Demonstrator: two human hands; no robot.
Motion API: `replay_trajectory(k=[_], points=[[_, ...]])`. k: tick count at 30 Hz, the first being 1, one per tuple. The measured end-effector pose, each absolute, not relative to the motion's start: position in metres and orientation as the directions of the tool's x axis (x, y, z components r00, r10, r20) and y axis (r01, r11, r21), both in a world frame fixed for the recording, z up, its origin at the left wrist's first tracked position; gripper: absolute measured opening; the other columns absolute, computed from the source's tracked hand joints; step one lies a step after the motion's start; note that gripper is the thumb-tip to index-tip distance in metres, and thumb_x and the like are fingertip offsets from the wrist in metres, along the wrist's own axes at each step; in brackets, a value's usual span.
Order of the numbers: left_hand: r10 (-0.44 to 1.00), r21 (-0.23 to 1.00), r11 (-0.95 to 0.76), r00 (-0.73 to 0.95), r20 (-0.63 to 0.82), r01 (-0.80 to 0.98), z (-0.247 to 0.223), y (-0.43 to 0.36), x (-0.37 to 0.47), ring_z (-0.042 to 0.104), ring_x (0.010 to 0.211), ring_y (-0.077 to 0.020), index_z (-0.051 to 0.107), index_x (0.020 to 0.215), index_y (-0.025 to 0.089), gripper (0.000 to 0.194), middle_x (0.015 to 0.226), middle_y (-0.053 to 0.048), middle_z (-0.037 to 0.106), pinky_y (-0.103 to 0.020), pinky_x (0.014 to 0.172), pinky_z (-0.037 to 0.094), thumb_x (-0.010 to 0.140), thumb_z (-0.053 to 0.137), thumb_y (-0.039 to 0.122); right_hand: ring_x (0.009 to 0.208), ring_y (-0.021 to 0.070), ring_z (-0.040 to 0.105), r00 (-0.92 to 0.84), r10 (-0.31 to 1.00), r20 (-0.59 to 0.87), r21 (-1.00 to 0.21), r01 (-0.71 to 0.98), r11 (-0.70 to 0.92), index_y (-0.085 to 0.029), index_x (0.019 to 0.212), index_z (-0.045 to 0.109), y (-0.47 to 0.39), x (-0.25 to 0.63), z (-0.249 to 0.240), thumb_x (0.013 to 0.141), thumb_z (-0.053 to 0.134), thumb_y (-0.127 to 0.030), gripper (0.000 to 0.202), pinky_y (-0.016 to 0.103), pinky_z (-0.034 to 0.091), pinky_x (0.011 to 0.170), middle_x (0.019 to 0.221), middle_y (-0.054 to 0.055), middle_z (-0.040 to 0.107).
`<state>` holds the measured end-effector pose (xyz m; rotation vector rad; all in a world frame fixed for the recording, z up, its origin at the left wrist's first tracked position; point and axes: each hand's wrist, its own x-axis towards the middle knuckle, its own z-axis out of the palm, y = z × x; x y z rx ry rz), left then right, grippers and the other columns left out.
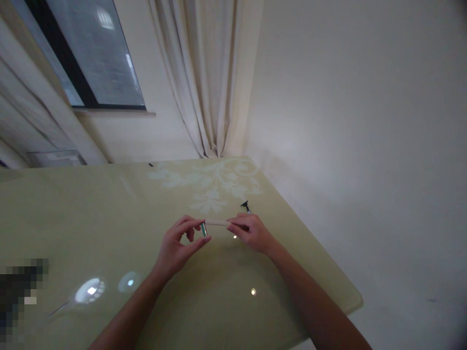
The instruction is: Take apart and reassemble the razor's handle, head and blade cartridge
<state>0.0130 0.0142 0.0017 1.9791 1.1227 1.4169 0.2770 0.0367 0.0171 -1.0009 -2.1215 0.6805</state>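
Observation:
Over the glossy green table (pixel 120 209), my left hand (pixel 178 245) pinches a small flat piece with a teal strip and shiny edges (pixel 204 229) between thumb and fingers; it looks like a razor cartridge and is held upright. My right hand (pixel 253 232) grips a thin, pale stick (pixel 217 222) whose far end meets the top of that piece. The stick's other end is hidden in the right hand's fingers. Just beyond the right hand lies a black T-shaped razor handle (pixel 245 205), its lower part covered by the hand.
A small black object (pixel 151 165) lies near the table's far edge. Beyond are a beige curtain (pixel 204 73) and a dark-framed window (pixel 98 58). A white wall (pixel 357 121) rises on the right. Bright lamp reflections show on the tabletop; the lower left corner is pixelated.

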Motion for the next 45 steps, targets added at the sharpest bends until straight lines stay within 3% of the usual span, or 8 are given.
replay_trajectory(k=[10, 14, 19, 24, 30, 34, 39, 45], points=[[0.812, 0.741, -0.575, 0.132, 0.568, 0.347, 0.0031, 0.0127, 0.0153, 0.057, 0.065, -0.0117, 0.080, 0.108, 0.023, 0.028, 0.083, 0.001, 0.064, -0.027, 0.066, 0.051, 0.083, 0.086, 0.034, 0.065, 0.0142, 0.054, -0.445, 0.817, 0.367, -0.711, 0.431, 0.555, -0.018, 0.107, 0.084, 0.0355, 0.2745, 0.0153, 0.104, 0.060, -0.051, 0.041, 0.026, 0.040, 0.063, 0.070, 0.003, 0.061], [0.821, 0.749, -0.565, 0.151, 0.550, 0.346, 0.0036, 0.0123, 0.0157, 0.058, 0.068, -0.0120, 0.079, 0.116, 0.025, 0.033, 0.084, 0.001, 0.063, -0.027, 0.070, 0.052, 0.084, 0.084, 0.032, 0.065, 0.0138, 0.054, -0.468, 0.805, 0.366, -0.728, 0.395, 0.560, -0.017, 0.109, 0.084, 0.0342, 0.2724, 0.0161, 0.104, 0.060, -0.050, 0.041, 0.025, 0.039, 0.063, 0.072, 0.003, 0.063], [0.824, 0.760, -0.562, 0.139, 0.550, 0.326, 0.0031, 0.0130, 0.0154, 0.055, 0.065, -0.0111, 0.079, 0.108, 0.023, 0.026, 0.085, 0.001, 0.063, -0.026, 0.067, 0.050, 0.084, 0.085, 0.032, 0.065, 0.0138, 0.054, -0.448, 0.825, 0.345, -0.731, 0.423, 0.535, -0.016, 0.104, 0.084, 0.0359, 0.2722, 0.0141, 0.103, 0.061, -0.050, 0.041, 0.026, 0.039, 0.064, 0.070, 0.003, 0.062], [0.832, 0.760, -0.551, 0.158, 0.532, 0.345, 0.0030, 0.0122, 0.0144, 0.059, 0.071, -0.0129, 0.078, 0.120, 0.026, 0.036, 0.083, 0.001, 0.060, -0.028, 0.072, 0.051, 0.086, 0.083, 0.034, 0.064, 0.0131, 0.053, -0.490, 0.797, 0.353, -0.745, 0.368, 0.556, -0.017, 0.108, 0.084, 0.0350, 0.2716, 0.0156, 0.103, 0.061, -0.051, 0.041, 0.026, 0.037, 0.062, 0.070, 0.002, 0.061], [0.829, 0.765, -0.555, 0.146, 0.540, 0.327, 0.0012, 0.0127, 0.0148, 0.056, 0.067, -0.0120, 0.079, 0.113, 0.025, 0.030, 0.086, 0.000, 0.063, -0.027, 0.069, 0.051, 0.085, 0.084, 0.034, 0.064, 0.0133, 0.054, -0.445, 0.829, 0.339, -0.770, 0.374, 0.516, -0.015, 0.105, 0.084, 0.0354, 0.2736, 0.0167, 0.102, 0.063, -0.052, 0.043, 0.026, 0.038, 0.061, 0.072, 0.003, 0.064], [0.832, 0.760, -0.550, 0.156, 0.532, 0.345, 0.0041, 0.0114, 0.0153, 0.060, 0.072, -0.0143, 0.078, 0.120, 0.026, 0.035, 0.081, 0.001, 0.059, -0.030, 0.075, 0.052, 0.086, 0.083, 0.035, 0.063, 0.0130, 0.052, -0.512, 0.797, 0.320, -0.771, 0.349, 0.533, -0.017, 0.107, 0.084, 0.0340, 0.2735, 0.0184, 0.102, 0.062, -0.054, 0.043, 0.025, 0.038, 0.060, 0.071, 0.002, 0.063], [0.826, 0.755, -0.558, 0.140, 0.546, 0.345, 0.0087, 0.0096, 0.0164, 0.058, 0.067, -0.0125, 0.080, 0.113, 0.024, 0.030, 0.083, 0.001, 0.062, -0.028, 0.069, 0.052, 0.084, 0.084, 0.035, 0.063, 0.0137, 0.053, -0.428, 0.835, 0.346, -0.757, 0.399, 0.518, -0.016, 0.104, 0.085, 0.0340, 0.2743, 0.0193, 0.101, 0.062, -0.055, 0.045, 0.026, 0.039, 0.062, 0.070, 0.003, 0.062], [0.821, 0.745, -0.564, 0.144, 0.553, 0.356, 0.0080, 0.0098, 0.0171, 0.059, 0.069, -0.0125, 0.078, 0.120, 0.027, 0.036, 0.084, 0.001, 0.062, -0.028, 0.071, 0.052, 0.085, 0.084, 0.034, 0.063, 0.0130, 0.052, -0.523, 0.784, 0.334, -0.750, 0.356, 0.557, -0.017, 0.106, 0.084, 0.0319, 0.2722, 0.0199, 0.102, 0.062, -0.052, 0.042, 0.025, 0.037, 0.061, 0.071, 0.002, 0.059]])
